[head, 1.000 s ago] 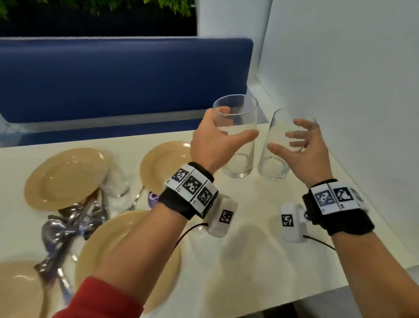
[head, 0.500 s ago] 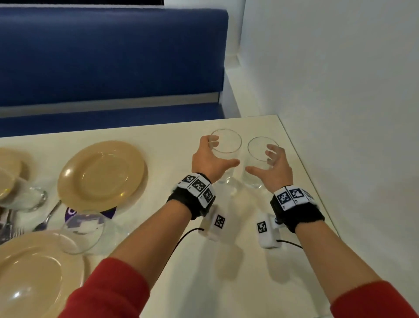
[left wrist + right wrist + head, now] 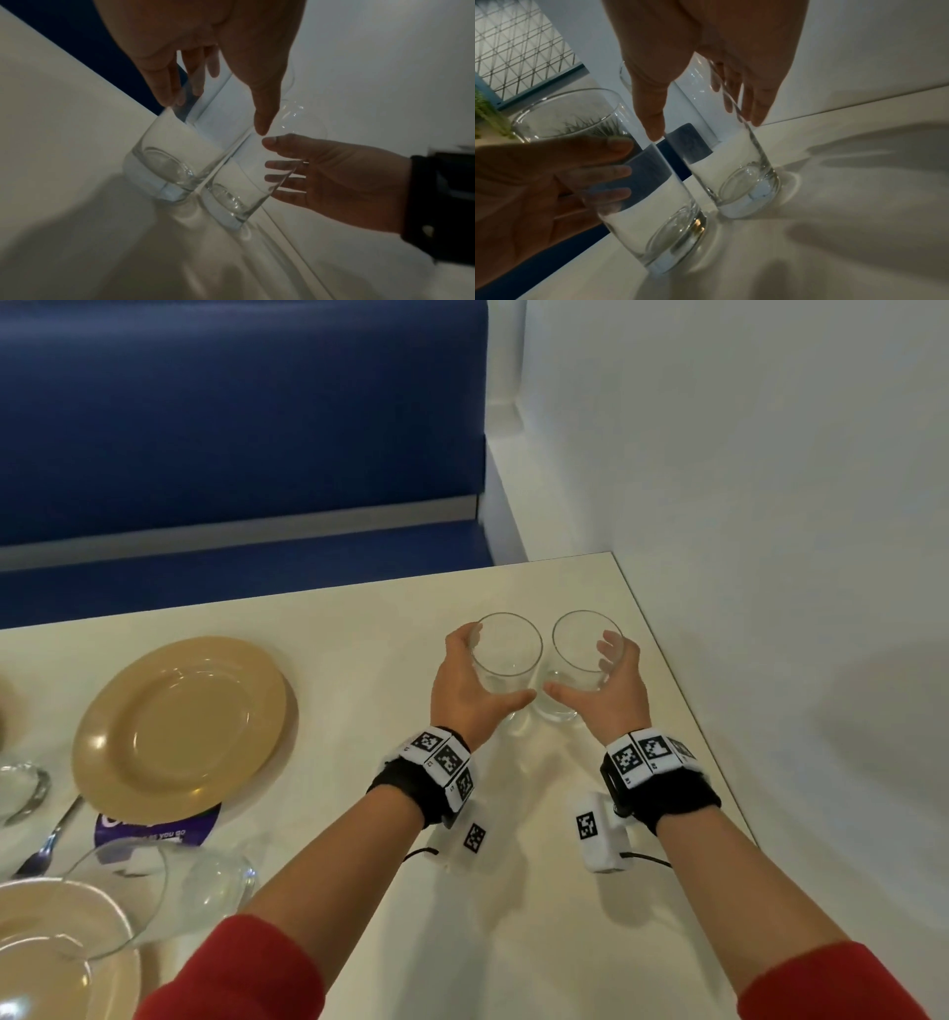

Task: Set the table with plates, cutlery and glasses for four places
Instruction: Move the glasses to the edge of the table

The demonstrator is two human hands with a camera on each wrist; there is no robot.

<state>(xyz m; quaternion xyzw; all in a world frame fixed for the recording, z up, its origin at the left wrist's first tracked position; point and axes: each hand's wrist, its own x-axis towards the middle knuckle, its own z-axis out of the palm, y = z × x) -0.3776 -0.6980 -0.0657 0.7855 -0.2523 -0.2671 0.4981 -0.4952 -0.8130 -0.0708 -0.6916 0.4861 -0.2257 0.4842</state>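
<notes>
1. Left hand (image 3: pixel 470 685) is wrapped around the left glass (image 3: pixel 506 660): thumb on the near side, fingers curled round the far side. You can see the same hold from the left wrist cam, hand (image 3: pixel 205 40) on glass (image 3: pixel 174 158).
2. Right hand (image 3: pixel 606 690) does the mirror-image thing on the right glass (image 3: pixel 580 654), thumb in front and fingers round the wall-side face. Right wrist cam backs it up: hand (image 3: pixel 706 50) clasping glass (image 3: pixel 741 166), with the fingers seen through the glass.
3. Both glasses stand upright with their bases on the cream table (image 3: pixel 513 891), at its far right corner next to the white wall (image 3: pixel 770 505). They look side by side and touching, or as good as; can't tell if there's a sliver of gap.
4. Taking that glass pair as the landmark: a tan plate (image 3: pixel 179 726) sits well to the left of it, flat on the table.
5. A purple round sticker (image 3: pixel 154 832) peeks out from under the near edge of that plate.
6. Further left and nearer than the pair, a third glass (image 3: pixel 154 891) lies on its side, its mouth over the rim of a second tan plate (image 3: pixel 51 963) at the bottom-left edge.
7. A piece of cutlery (image 3: pixel 46 839) lies left of the sticker; handle only, so fork or spoon I can't say.
8. Beyond the pair, past the table's far edge, there's a blue bench (image 3: pixel 231 428).
</notes>
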